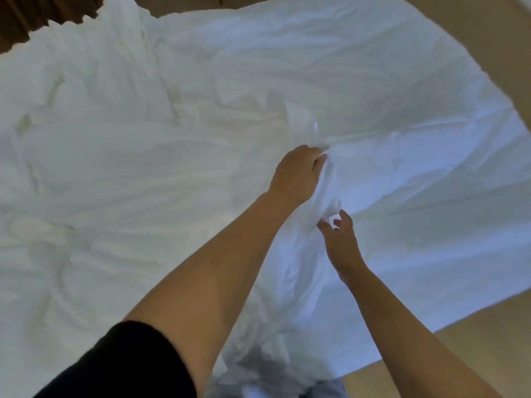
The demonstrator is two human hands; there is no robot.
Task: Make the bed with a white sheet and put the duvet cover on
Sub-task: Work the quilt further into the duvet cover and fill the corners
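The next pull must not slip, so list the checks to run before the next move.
1. Left hand has a hold: ok, its fingers are curled round a bunched fold of the sheet.
2. Right hand has a hold: not ok, its fingers are spread and hold nothing.
3. Sheet flat: not ok, it is creased all over and bunched between the hands.
4. Right edge tucked: not ok, it hangs loose above the floor.
5. Far edge squared to the bed: cannot tell, it is rumpled and partly out of view.
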